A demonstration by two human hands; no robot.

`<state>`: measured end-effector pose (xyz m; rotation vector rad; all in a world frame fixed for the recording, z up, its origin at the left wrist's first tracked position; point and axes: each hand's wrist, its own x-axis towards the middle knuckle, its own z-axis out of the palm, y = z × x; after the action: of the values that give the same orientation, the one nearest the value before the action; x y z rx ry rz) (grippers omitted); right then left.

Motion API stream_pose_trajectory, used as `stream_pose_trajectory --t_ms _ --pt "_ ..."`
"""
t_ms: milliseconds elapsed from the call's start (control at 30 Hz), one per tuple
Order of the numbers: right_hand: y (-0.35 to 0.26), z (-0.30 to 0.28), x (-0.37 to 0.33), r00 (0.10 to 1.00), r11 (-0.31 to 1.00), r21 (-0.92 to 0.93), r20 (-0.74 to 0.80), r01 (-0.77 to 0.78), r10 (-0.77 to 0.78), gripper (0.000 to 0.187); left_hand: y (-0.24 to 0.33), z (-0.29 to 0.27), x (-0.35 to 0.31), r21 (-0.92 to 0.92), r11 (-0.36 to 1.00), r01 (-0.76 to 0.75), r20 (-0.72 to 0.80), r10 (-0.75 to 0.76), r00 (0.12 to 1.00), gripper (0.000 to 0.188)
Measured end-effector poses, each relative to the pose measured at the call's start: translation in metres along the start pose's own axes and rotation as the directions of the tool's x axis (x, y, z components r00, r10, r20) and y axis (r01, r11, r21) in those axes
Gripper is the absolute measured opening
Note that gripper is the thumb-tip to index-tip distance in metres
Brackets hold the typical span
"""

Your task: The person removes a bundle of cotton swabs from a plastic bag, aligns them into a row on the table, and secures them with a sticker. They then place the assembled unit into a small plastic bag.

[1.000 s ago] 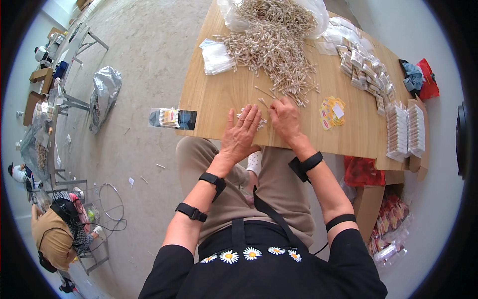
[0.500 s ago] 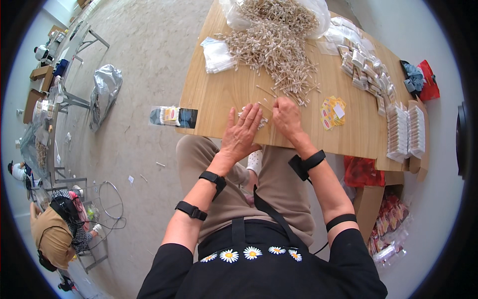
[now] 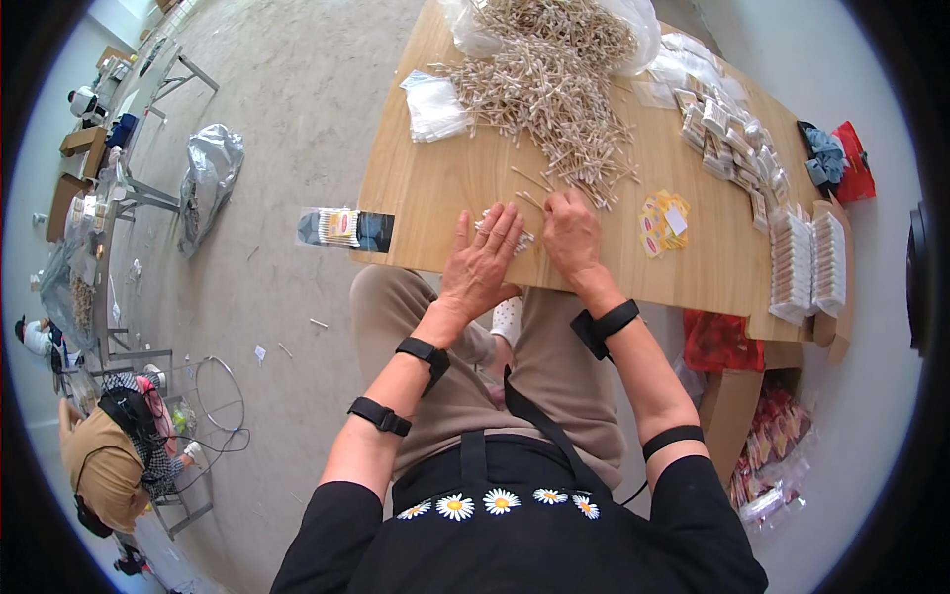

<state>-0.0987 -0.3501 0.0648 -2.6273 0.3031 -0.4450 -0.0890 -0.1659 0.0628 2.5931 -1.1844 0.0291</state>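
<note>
Smooth wood with visible grain and a soft sheen forms the tabletop (image 3: 401, 188) beneath a person's left hand (image 3: 482, 255) and right hand (image 3: 572, 236). Just beyond the hands, swabs (image 3: 559, 104) show matt, fuzzy cotton tips on slim, wood-like sticks, backed by a wrinkled, translucent plastic bag (image 3: 638, 35). Glossy printed cards (image 3: 654, 233), apparently paper, lie right of the grip; farther right, packs (image 3: 790, 265) shine in smooth clear plastic beside a matt brown cardboard carton (image 3: 848, 287). Well left of the hands, a crumpled silvery plastic bag (image 3: 210, 183) gleams against the rough, matt grey floor (image 3: 282, 148). Behind the grip, black straps (image 3: 427, 359) and beige trousers (image 3: 391, 332) look like matt cloth.
</note>
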Motion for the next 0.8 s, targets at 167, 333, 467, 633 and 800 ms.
stream_pose_trajectory --t_ms 167,333,467,633,800 --pt "-0.008 0.007 -0.006 0.985 0.988 -0.042 0.093 0.151 -0.147 0.006 0.000 0.001 0.000 -0.003 1.000 -0.011 -0.011 0.011 1.000 0.118" --pt "-0.014 0.007 -0.010 0.988 0.996 -0.019 0.129 0.092 -0.088 0.004 -0.001 0.000 -0.001 -0.007 1.000 -0.014 -0.022 0.014 1.000 0.117" --pt "-0.009 0.010 -0.010 0.996 0.999 -0.014 0.081 0.039 -0.038 0.004 0.001 0.000 0.000 -0.010 1.000 -0.010 -0.004 0.010 1.000 0.117" --pt "-0.019 0.005 -0.013 0.999 1.000 0.005 0.054 0.005 -0.005 0.005 0.000 0.001 0.000 -0.002 1.000 -0.013 -0.011 0.013 1.000 0.117" --pt "-0.015 0.006 -0.017 1.000 0.999 0.049 0.031 0.001 -0.003 0.005 0.000 0.002 0.000 -0.006 1.000 -0.018 -0.017 0.018 1.000 0.117"
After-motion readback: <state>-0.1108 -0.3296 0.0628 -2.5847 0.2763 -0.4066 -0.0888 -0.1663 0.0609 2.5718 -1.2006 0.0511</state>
